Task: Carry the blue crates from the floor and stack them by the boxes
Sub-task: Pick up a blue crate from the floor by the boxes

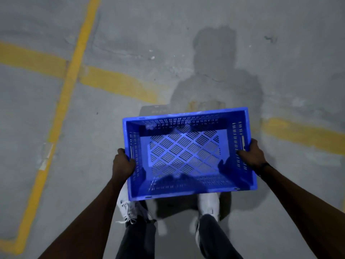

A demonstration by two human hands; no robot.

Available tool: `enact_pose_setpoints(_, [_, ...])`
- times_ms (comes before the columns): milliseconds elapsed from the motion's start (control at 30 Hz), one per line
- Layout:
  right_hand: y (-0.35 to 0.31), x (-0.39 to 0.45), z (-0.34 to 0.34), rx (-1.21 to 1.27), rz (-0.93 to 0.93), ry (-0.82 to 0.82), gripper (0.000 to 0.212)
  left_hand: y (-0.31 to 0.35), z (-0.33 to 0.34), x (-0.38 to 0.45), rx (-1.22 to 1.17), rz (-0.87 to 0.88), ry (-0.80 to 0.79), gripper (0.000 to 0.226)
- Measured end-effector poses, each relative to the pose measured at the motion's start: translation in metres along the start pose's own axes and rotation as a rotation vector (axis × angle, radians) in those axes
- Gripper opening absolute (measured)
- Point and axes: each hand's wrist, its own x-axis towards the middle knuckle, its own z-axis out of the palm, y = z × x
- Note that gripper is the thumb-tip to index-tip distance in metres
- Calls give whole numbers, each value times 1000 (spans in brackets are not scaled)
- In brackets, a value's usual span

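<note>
1. I have the blue crate [188, 152] held out in front of me, over my shoes [209, 204], and I judge it clear of the concrete floor [280, 43].
2. My left hand [122, 163] clamps the left short wall, thumb hooked over the rim; my right hand [252, 156] clamps the right short wall the same way, so the hands sit well apart.
3. The crate's long axis runs side to side between my hands, open top up, nothing inside it.
4. Both hands grip nearer the close long wall than the far one, neither arm leading.
5. I see no boxes or other crates here, only yellow floor lines [71, 75], so I cannot tell which way the stack lies; my guess is the carry step is under way.
</note>
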Motion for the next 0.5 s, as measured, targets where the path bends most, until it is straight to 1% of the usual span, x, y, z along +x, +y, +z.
enact_pose_setpoints(67, [-5, -3, -3, 17, -13, -7, 62, 2, -7, -2, -27, -15, -52, 42])
enact_pose_setpoints(100, [-8, -8, -5, 18, -31, 0, 61, 2, -11, -4, -42, -13, -65, 47])
enact_pose_setpoints(133, [-12, -14, -8, 15, -48, 3, 61, 2, -18, -8, -60, -20, -68, 53])
enact_pose_setpoints(233, [-30, -42, -19, 13, -76, -17, 62, 0, -48, -26, -114, -55, -65, 60])
enact_pose_setpoints(333, [-61, -85, -38, -13, -129, -40, 62, 2, -100, -56, -119, -95, -76, 72])
enact_pose_setpoints(433, [-95, -137, -59, -11, -151, -59, 63, 6, -165, -90, -134, -116, -98, 68])
enact_pose_setpoints(500, [-121, -177, -72, -9, -161, -79, 64, 6, -215, -116, -159, -108, -101, 72])
